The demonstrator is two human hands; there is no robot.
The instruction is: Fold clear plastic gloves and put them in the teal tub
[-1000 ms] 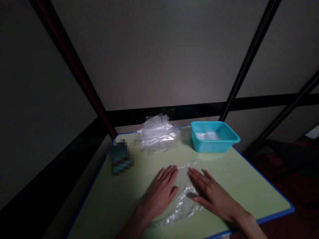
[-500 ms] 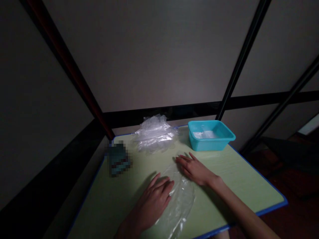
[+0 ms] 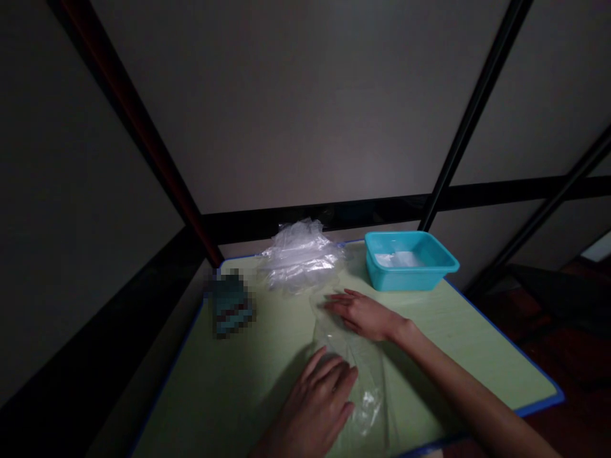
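I sit at a pale green tabletop (image 3: pixel 224 388), faintly streaked and rimmed with blue edging (image 3: pixel 539 406), its far side close up against a wall of grey panels (image 3: pixel 305 108). A glossy black band (image 3: pixel 367 214) runs across those panels just above the table's height, and dark uprights divide them, the reddish one (image 3: pixel 138 121) on my left and the black one (image 3: pixel 470 121) on my right both leaning in my view. The light is dim, brighter over the middle of the table and falling off to the left. Past the right side I make out a dark red floor (image 3: pixel 548 432) and some dark furniture (image 3: pixel 558 296) too shadowed to name. In front of me, toward the near edge, lies clear plastic film (image 3: pixel 370 381), wrinkled and shiny. My right hand (image 3: pixel 360 315) rests palm down over its far part, fingers stretched out and a little parted; my left hand (image 3: pixel 322 397) lies nearer, fingers loosely bent and spread, neither gripping anything that I can see. Behind, near the wall, sits a pile of clear plastic sheets (image 3: pixel 303 257); right of it stands a turquoise basin (image 3: pixel 405 280) with something whitish (image 3: pixel 401 259) inside. A blurred-out dark teal object (image 3: pixel 233 302) lies at the left edge.
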